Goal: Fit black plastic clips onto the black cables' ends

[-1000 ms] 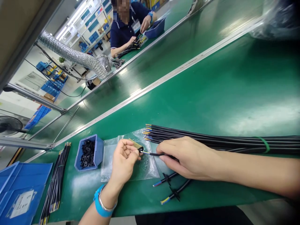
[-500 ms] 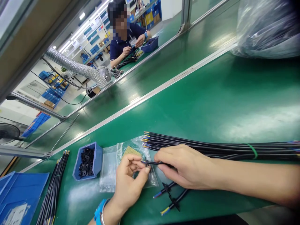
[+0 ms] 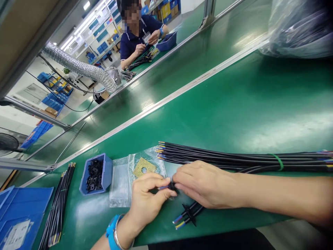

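Between thumb and fingers, my left hand (image 3: 148, 194) pinches a small black clip (image 3: 172, 185) around the end of a black cable. My right hand (image 3: 201, 182) is closed on that same cable right beside the clip, so the two hands almost touch. Coloured wire ends poke out on the left-hand side, partly covered by my fingers. Below the right hand lie cable ends (image 3: 186, 218) with a spiky black clip (image 3: 189, 214) on them. Behind the hands runs a bundle of black cables (image 3: 221, 158) bound with a green tie (image 3: 278, 162).
A blue bin (image 3: 106, 173) of black clips stands left of a clear plastic bag (image 3: 120, 180) and a yellowish sponge (image 3: 144, 166). Farther left are another cable bundle (image 3: 58, 205) and a blue crate (image 3: 26, 205). Across the metal rail, a co-worker (image 3: 136, 38) handles cables.
My hands have come together, with the left moving right and the clip now deeper between the fingers. The cable ends below have drawn closer together. The view has shifted slightly.
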{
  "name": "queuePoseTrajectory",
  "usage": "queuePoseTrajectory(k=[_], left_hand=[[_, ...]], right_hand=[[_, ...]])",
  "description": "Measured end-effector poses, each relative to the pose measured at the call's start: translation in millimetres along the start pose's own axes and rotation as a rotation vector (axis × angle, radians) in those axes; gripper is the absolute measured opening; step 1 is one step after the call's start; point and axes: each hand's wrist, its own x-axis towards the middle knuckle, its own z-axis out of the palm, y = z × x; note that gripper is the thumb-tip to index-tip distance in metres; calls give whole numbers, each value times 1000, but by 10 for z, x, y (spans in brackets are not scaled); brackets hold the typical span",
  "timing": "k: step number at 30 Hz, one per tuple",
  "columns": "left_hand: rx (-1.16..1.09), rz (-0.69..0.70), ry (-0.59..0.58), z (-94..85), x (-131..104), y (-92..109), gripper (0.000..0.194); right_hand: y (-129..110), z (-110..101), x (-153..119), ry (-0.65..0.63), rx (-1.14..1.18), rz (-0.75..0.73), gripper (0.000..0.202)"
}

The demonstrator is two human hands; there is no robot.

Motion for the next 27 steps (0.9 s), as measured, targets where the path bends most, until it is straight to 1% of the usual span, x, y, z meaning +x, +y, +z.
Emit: queuePoseTrajectory(k=[2,5,9,11,14,16,18,21,24,27], left_hand=[[31,59,-23,21,-16,6,18],[37,80,-16,60,-34,-1,14],[-32,38,21,99,-12,-6,15],[-84,-11,42,103,15,-12,19],[-163,-104,60,101,47,-34,23],[-193,-122,59,102,57,-49,23],[-185,-93,55,110,61,-53,21],[-141,-11,40,129,62,-43,19],[-96,76,21,152,52,-43,15],[-53,154,8,181,29,-78,12]], right_hand=[[5,20,-5,-28,59,-10,24],[2,22,6,-64,183,38,23],[0,-33,43,-106,322,134,27],[7,-84,66,-131,359,157,29],[17,-165,97,-118,354,183,22],[21,-201,107,-102,329,174,19],[22,-217,111,-118,326,162,21],[20,-219,115,-178,380,184,25],[16,-224,123,-243,463,234,27],[14,-241,135,-325,564,323,26]])
